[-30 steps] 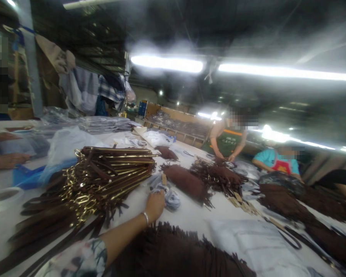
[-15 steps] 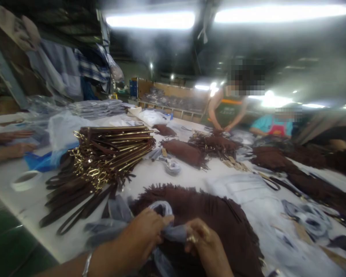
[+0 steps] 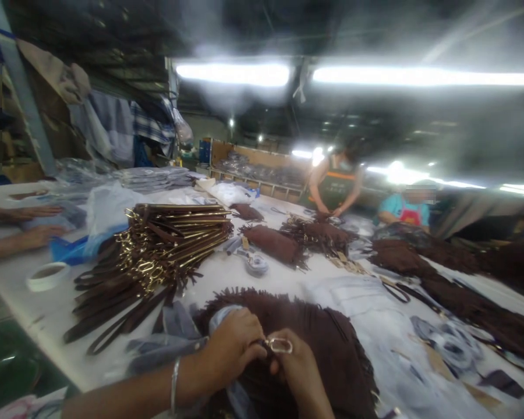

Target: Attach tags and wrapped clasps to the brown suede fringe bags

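My left hand (image 3: 236, 343), with a bangle on its wrist, is closed on the dark end of a brown strap (image 3: 264, 344). Between the hands shows a gold clasp (image 3: 281, 345), pinched by the fingers of my right hand (image 3: 299, 364). Pale translucent plastic film (image 3: 222, 316) is bunched behind the left hand, and more strips of it trail to the left. Under both hands lies a dark brown fringed piece (image 3: 318, 331). My fingers hide part of the strap.
On the left a heap of brown straps (image 3: 179, 233) with gold hardware lies near a tape roll (image 3: 48, 276). Another person's hands (image 3: 30, 227) rest at the far left. White plastic sheeting (image 3: 367, 314) covers the right side. Two people work across the table (image 3: 218, 276).
The plastic film stretched between my hands is now bunched behind the left one. The gold clasp has come into plain view at my right fingers. The camera view has tilted upward.
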Motion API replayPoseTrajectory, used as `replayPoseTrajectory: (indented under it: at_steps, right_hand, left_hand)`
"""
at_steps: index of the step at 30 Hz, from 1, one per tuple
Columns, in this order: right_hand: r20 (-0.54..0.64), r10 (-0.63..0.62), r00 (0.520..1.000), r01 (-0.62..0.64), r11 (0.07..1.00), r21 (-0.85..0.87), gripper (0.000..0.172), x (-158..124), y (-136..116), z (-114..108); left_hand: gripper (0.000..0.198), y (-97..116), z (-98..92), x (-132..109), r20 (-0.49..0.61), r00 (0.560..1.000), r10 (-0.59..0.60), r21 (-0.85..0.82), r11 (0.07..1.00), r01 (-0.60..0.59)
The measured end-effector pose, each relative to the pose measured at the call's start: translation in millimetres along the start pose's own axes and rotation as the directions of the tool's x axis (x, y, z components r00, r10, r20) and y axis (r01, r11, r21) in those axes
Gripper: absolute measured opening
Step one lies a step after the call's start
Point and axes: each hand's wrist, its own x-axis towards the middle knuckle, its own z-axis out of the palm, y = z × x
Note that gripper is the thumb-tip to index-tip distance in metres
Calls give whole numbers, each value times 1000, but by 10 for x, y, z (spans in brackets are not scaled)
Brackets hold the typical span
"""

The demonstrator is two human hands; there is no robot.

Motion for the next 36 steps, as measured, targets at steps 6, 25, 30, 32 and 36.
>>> replayPoseTrajectory:
  at_steps: [6,25,30,32,36]
  right_hand:
    - [-29,-83,996,84,995,56,37,-28,143,46]
    - [0,-210,978,207,967,-148,15,-155,173,92]
    - [-11,-195,981,191,970,-151,16,-163,169,87]
    - [-34,-203,979,195,966,-169,18,-161,180,84]
    - [-57,-216,975,203,964,-175,22,-148,216,83]
  left_hand:
    - [15,-182,77,-66,-270,936,-226,-250,955,158]
    - [26,-148,226,-223,-183,983,-18,-35,999,12]
    - [32,-73,168,-247,-95,993,73,50,996,-68]
    - [34,-31,129,-263,-65,992,111,52,993,-108]
    - [31,22,85,-254,-61,998,24,-93,995,-30]
